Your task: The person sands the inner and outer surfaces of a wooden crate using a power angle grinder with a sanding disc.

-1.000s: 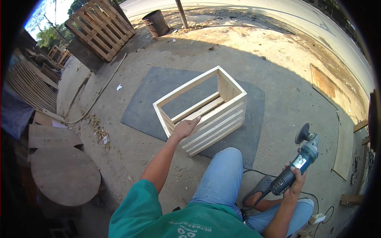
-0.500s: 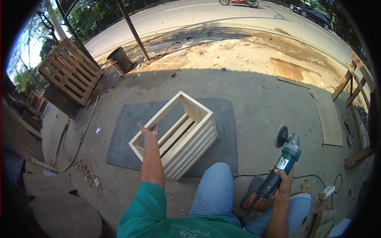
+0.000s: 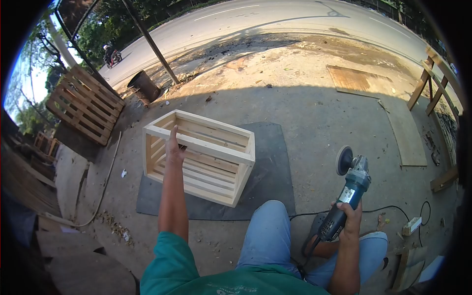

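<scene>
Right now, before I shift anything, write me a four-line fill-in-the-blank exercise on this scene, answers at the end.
1. Of the angle grinder and the slatted wooden crate, the right hand holds the ____.
2. The sleeve above the left hand is coloured ____.
3. Of the crate and the dark mat, the lower one is the ____.
4. The wooden pallet stands toward the picture's ____ edge, not its right.

Missing words: angle grinder; green; mat; left.

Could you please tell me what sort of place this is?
It looks like an open-air woodworking yard beside a road. The signs are a slatted wooden crate, a corded power tool in the person's right hand, and a wooden pallet.
</scene>
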### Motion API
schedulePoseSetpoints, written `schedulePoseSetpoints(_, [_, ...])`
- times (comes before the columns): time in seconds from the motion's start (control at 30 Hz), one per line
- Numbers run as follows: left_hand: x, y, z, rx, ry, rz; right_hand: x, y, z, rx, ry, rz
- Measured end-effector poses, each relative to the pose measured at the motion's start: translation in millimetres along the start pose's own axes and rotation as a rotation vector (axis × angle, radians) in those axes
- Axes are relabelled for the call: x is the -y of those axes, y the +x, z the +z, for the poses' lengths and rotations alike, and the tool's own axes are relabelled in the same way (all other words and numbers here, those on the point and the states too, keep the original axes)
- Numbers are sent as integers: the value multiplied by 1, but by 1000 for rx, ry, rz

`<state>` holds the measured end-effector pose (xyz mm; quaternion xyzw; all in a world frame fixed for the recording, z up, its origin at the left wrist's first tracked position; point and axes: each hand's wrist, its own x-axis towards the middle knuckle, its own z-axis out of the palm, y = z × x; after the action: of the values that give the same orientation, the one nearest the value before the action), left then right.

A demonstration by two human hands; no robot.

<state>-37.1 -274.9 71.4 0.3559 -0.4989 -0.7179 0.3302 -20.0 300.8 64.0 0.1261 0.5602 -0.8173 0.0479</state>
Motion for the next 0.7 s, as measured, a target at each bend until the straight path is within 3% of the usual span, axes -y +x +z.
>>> schedulePoseSetpoints(0.13, [-17, 28, 1, 82, 339, 39, -1, 1, -5, 13, -9, 30])
schedulePoseSetpoints(0.27, [10, 51, 12, -27, 792, 411, -1, -5, -11, 13, -69, 39])
schedulePoseSetpoints(0.33, [15, 59, 39, 201, 927, 343, -4, 5, 0, 19, -87, 51])
schedulePoseSetpoints(0.43, [30, -4, 109, 417, 1105, 260, -7, 7, 2, 33, -126, 65])
schedulePoseSetpoints(0.5, [93, -1, 133, 529, 1245, 568, -12, 8, 2, 38, -175, 51])
schedulePoseSetpoints(0.63, [147, -56, 179, 824, 1425, 503, -13, 11, 2, 31, -224, 20])
schedulePoseSetpoints(0.7, [173, -85, 180, 851, 1435, 463, -15, 11, -2, -1, -242, 30])
